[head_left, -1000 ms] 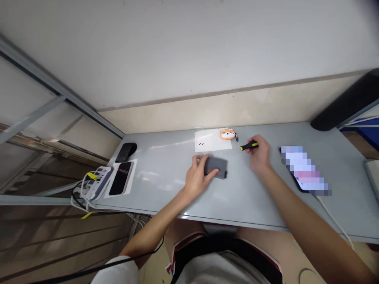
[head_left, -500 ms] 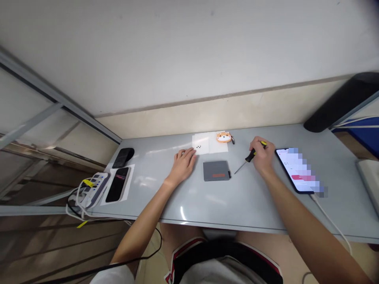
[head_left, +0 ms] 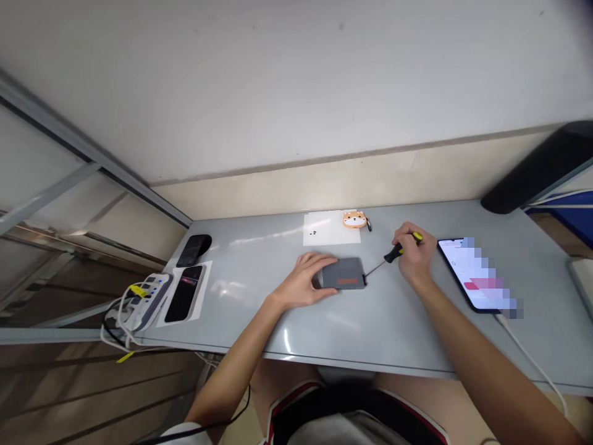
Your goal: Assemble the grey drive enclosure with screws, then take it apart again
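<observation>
Gripping a grey box (head_left: 343,271) on the table (head_left: 250,272), the left hand (head_left: 306,281) is half open; the right hand (head_left: 414,256) clasps a screwdriver (head_left: 393,253) at the box's right end, apparently unfinished; dark bits (head_left: 314,233) on far paper (head_left: 333,228) suggest progress

Your left hand (head_left: 308,281) covered the left end of the gray box (head_left: 343,272). Your right hand (head_left: 417,254) hid part of the handle of the screwdriver (head_left: 395,253), and its tip was too small to tell whether it touched the box's right end, though perhaps it did. The dark specks (head_left: 314,233) were too tiny for you to identify. Blocky blur masked much of the phone (head_left: 463,272) screen. The right edge cropped the black roll (head_left: 532,170); the bottom edge cut your sleeve (head_left: 197,440).
</observation>
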Tool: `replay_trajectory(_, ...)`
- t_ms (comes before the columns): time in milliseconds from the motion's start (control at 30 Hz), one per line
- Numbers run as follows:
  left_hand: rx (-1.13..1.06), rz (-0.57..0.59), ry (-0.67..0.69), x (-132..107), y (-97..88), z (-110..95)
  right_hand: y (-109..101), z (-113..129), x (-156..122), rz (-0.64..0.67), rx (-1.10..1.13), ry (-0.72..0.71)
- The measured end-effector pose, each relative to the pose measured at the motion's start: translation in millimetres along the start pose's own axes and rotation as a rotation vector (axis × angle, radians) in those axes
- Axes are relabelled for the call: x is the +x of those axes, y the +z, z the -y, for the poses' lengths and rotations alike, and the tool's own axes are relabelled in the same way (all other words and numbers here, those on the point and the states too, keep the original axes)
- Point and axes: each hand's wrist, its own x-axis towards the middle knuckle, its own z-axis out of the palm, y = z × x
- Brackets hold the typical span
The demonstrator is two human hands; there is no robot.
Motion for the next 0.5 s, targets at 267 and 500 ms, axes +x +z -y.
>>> replay_trajectory(267, -0.043, -0.054, 0.052, -0.6, 3.5, 4.0, 2.2, 1.5, -0.3, -0.006, 0.025, 0.043)
replay_trajectory(500, -0.042, -0.108, 0.084, -1.1, 8.6, 7.7, 8.7, 1.2, -7.1, -0.095, 0.026, 0.079)
